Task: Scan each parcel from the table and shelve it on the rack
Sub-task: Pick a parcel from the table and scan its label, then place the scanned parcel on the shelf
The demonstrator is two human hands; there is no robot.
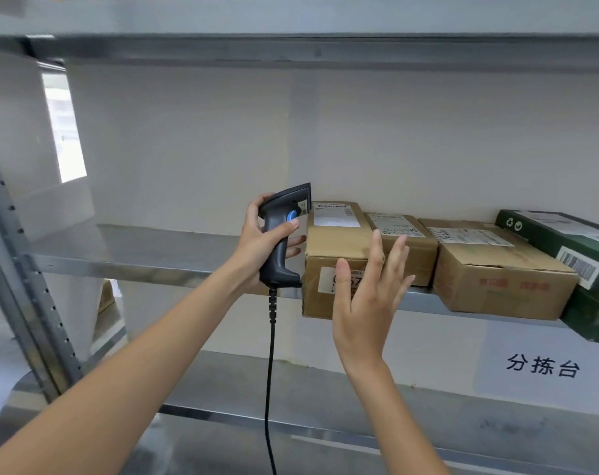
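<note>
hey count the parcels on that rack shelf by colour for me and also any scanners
Brown cardboard parcels: 3, the leftmost, a small one behind the right hand, and a wider one.
Dark green parcels: 1.
Scanners: 1, held in the left hand.
Total: 5.

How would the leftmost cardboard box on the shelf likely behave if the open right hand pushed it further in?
The leftmost cardboard box looks stiff and flat-bottomed, so it would probably slide, not tip. It overhangs the shelf edge, so pulling it could drop it. The right hand is open before its front face.
</note>
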